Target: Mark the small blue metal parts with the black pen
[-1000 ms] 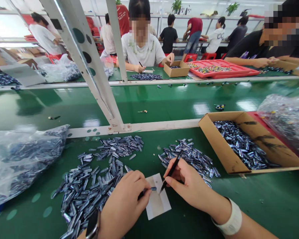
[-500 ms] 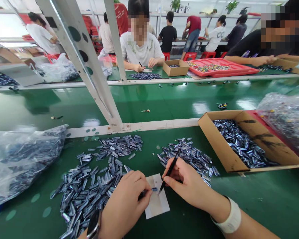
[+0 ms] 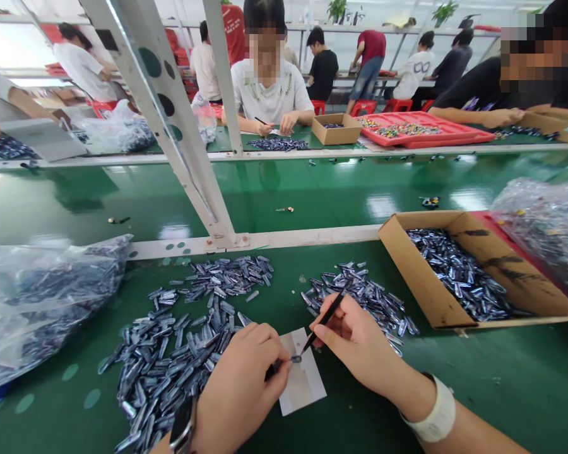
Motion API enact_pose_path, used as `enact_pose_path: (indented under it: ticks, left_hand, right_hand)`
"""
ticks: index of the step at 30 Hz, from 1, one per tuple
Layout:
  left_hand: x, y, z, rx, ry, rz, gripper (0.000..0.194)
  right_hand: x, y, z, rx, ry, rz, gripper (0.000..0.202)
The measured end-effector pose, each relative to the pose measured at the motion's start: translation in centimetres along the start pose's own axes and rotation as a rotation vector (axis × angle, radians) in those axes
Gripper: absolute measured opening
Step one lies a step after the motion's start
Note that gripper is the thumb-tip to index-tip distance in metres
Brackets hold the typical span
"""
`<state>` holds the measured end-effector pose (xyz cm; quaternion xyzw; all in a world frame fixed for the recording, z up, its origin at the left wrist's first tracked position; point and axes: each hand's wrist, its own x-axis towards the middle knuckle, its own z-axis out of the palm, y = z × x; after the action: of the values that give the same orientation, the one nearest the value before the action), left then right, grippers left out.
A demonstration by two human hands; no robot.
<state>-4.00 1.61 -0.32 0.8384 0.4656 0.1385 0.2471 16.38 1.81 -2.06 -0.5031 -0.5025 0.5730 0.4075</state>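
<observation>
My left hand (image 3: pixel 248 375) pinches a small dark-blue translucent plastic piece (image 3: pixel 296 359) between thumb and fingertips, over a white paper card (image 3: pixel 307 394). In my right hand (image 3: pixel 362 347) is a pair of slim black tweezers (image 3: pixel 329 313), slanting down to the left. Their tip is at the plastic piece, and whether it touches cannot be told. A wide heap of similar pieces (image 3: pixel 170 369) lies left of my left hand, partly hidden by it. Behind my right hand is another pile of pieces (image 3: pixel 364 293).
A smaller pile (image 3: pixel 230 274) lies farther back. At right stands a cardboard box (image 3: pixel 409 277) of dark pieces beside a plastic bag (image 3: pixel 544 221); another filled bag (image 3: pixel 42 309) is at left. A white post (image 3: pixel 184 151) rises before the green belt (image 3: pixel 331 195). Co-workers sit across.
The tweezer tip has moved from the card up to the end of the pinched piece. Small items on the belt have shifted slightly right.
</observation>
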Motion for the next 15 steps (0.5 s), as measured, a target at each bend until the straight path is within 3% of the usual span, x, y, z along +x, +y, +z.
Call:
enact_pose_path:
  ticks: [15]
  left_hand:
    - [-0.11,-0.08,0.08,0.015,-0.009,0.005,0.017]
  right_hand:
    - [-0.04,0.12,0.51,-0.065,0.001,-0.007,0.017]
